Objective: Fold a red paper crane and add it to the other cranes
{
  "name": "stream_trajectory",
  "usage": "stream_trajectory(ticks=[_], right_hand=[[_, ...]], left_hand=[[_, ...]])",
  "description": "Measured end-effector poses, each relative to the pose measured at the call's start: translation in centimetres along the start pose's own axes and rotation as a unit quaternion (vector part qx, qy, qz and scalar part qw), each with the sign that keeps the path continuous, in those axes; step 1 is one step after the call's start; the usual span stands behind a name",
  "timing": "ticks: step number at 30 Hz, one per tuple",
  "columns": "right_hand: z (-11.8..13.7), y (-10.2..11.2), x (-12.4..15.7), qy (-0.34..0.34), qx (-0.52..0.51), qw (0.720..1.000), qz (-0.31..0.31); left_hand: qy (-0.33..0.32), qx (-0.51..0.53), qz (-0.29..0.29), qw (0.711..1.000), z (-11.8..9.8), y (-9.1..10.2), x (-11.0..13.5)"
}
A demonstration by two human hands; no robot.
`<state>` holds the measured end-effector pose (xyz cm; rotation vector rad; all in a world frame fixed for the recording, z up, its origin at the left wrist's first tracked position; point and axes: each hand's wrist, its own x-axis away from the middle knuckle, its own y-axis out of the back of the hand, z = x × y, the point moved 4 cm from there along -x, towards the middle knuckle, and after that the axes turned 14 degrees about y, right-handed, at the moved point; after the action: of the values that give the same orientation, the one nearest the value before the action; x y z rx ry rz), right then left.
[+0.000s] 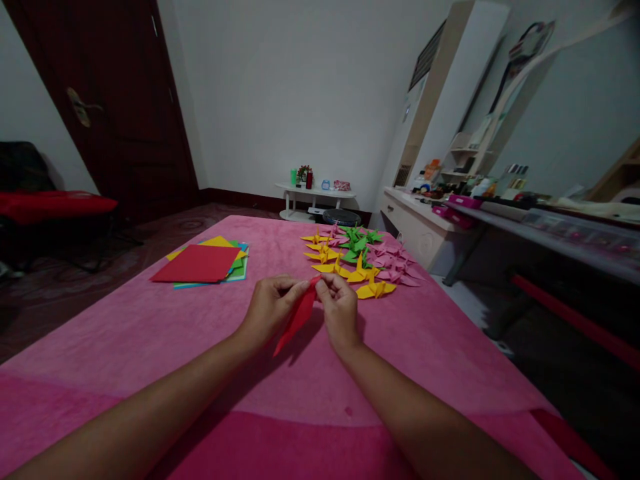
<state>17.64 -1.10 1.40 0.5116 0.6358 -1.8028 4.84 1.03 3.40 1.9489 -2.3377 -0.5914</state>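
Note:
Between my two hands is a folded piece of red origami paper [299, 316], its narrow pointed end slanting down toward me. My left hand [274, 303] pinches its upper left side with thumb and fingers. Closed on the upper right end, my right hand [339, 308] has its thumb pressed on the paper near the left thumb. The fingertips hide the top of the fold. Just beyond my right hand sit folded yellow paper cranes [376, 289], with green paper cranes [356, 243] and pink paper cranes [395, 261] behind and beside them.
A stack of coloured paper squares, topped by a red sheet [197, 263], lies at the left on the pink cloth [200, 353]. Farther off stand a low white table [315, 193] and a dark red door [110, 100]. A cluttered dresser [425, 217] runs along the right.

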Motion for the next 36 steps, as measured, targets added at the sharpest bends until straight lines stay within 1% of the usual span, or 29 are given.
stream_trajectory(ticks=[2,4,7,12,16,19,23,26,30,36], right_hand=[[0.3,0.1,0.1,-0.001,0.018,1.0,-0.022],[0.8,0.3,0.1,0.016,0.048,0.998,-0.042],[1.2,0.4,0.0,0.044,0.086,0.994,-0.042],[1.1,0.2,0.0,0.046,0.087,0.995,-0.033],[1.0,0.1,0.0,0.056,0.082,0.995,-0.019],[1.1,0.2,0.1,0.065,0.101,0.993,-0.01],[1.4,0.4,0.1,0.085,0.135,0.987,0.008],[1.5,0.5,0.0,0.094,0.139,0.986,0.011],[1.3,0.4,0.0,0.074,0.093,0.993,-0.003],[1.1,0.3,0.1,0.047,0.033,0.998,-0.004]], left_hand=[[-0.011,-0.012,-0.019,1.0,-0.2,0.1,0.1],[-0.028,-0.035,-0.039,0.998,-0.5,0.2,0.4],[-0.043,-0.053,-0.048,0.997,-0.7,0.2,0.7],[-0.02,-0.008,-0.021,1.0,0.1,-0.2,0.7],[0.027,0.06,0.023,0.998,0.7,-0.7,0.3],[0.05,0.076,0.029,0.995,0.6,-0.7,0.2],[0.028,0.045,0.022,0.998,0.3,-0.5,0.2],[0.017,0.037,0.017,0.999,0.3,-0.4,0.1],[-0.011,0.024,0.001,1.0,0.1,-0.3,0.2],[-0.046,-0.006,-0.013,0.999,-0.5,-0.3,0.7]])
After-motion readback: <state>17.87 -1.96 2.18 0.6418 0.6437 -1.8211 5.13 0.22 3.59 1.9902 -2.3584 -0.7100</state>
